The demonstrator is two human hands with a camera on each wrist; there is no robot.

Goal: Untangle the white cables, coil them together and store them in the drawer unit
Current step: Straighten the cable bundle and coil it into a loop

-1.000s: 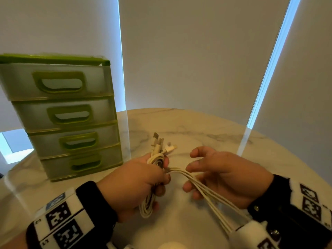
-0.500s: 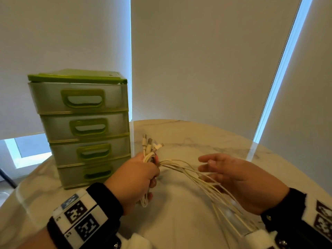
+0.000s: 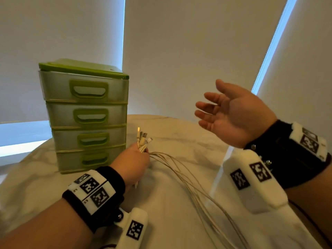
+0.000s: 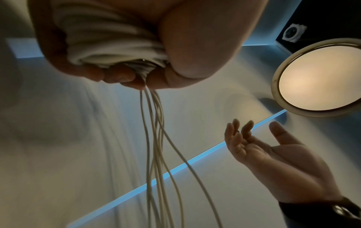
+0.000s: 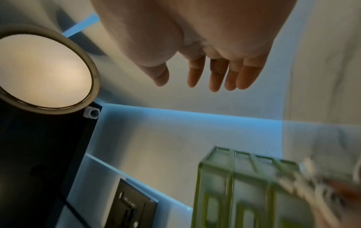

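While the left hand (image 3: 132, 163) grips the thin white cables (image 3: 186, 178) near their plugs, the right hand (image 3: 231, 115) hangs empty, fingers spread.

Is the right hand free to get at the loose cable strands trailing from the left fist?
Probably yes. The right hand is open, empty and raised beside the loose strands, with nothing between them. The left hand grips only the bundled end.

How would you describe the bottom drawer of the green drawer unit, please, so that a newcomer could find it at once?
Find the round marble table; at its left edge stands a drawer unit with a green lid. Its lowest drawer sits on the tabletop, level with the left hand gripping the white cables. Alone of the four, it has no drawer beneath it.
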